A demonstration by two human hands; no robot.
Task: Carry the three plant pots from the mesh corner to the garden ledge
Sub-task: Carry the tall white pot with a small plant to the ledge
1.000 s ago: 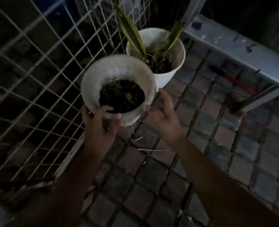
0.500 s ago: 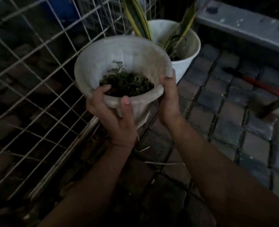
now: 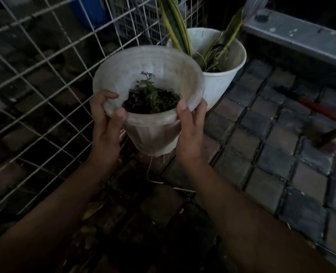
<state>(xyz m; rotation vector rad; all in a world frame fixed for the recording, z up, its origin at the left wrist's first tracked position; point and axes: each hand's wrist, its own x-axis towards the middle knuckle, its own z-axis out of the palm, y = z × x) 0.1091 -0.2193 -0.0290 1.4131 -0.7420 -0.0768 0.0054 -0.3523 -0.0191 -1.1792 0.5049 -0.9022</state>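
Two-handed grip on small pot (image 3: 153, 133) at rim: L hand (image 3: 106, 125) thumb over lip, R hand (image 3: 190, 131) opposite, prob. to share wt & keep soil level. Pot held clear of paving (image 3: 265, 158), beside mesh (image 3: 45, 79). 2nd pot (image 3: 220, 83) stands behind.

The gripped pot (image 3: 153, 62) is showing matt, scuffed white plastic; left of the grip, the mesh (image 3: 51, 79) is looking like painted metal.
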